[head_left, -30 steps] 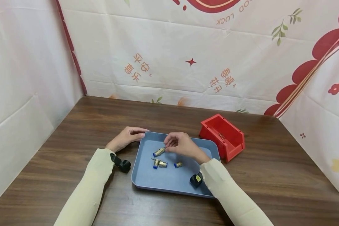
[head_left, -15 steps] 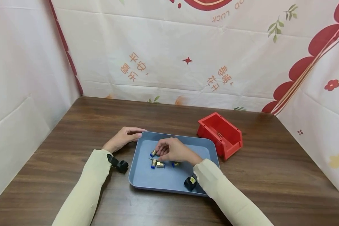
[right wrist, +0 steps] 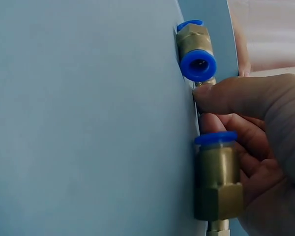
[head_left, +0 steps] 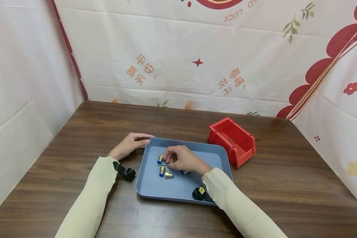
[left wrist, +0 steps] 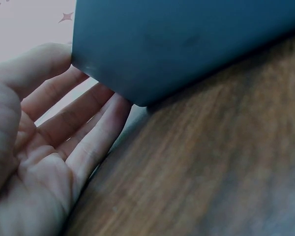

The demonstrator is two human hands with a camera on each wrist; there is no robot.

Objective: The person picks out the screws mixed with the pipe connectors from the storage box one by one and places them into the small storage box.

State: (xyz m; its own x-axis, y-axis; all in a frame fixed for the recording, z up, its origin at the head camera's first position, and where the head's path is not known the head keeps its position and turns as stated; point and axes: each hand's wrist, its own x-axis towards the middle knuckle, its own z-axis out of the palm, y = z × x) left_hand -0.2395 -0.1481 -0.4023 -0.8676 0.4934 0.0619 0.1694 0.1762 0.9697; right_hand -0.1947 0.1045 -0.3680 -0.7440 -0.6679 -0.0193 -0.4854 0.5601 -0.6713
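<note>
My left hand point(head_left: 130, 145) holds the far left corner of a blue-grey tray point(head_left: 154, 191), its thumb at the rim and the fingers along the outer wall. Inside the tray lie several brass push-in air fittings with blue collars, among them one fitting point(head_left: 162, 171) and another fitting point(head_left: 169, 175) side by side. My right hand point(head_left: 181, 158) is low over the tray floor, fingers curled, thumb and index at the end of a thin screw point(head_left: 161, 165); its head end is hidden by the fingertips. A further fitting point(right wrist: 219, 177) lies under the palm in the right wrist view.
A red parts bin point(head_left: 233, 142) stands against the tray's far right corner, with a few thin brass-coloured pieces point(head_left: 231, 140) inside. The brown wooden table point(head_left: 122, 211) surrounds the tray. A printed white cloth point(head_left: 172, 49) hangs behind.
The right hand has shifted left and toward me over the tray. The thin screw has come away from beside the fittings to the fingertips. The far fitting has turned. The left hand stays at the corner.
</note>
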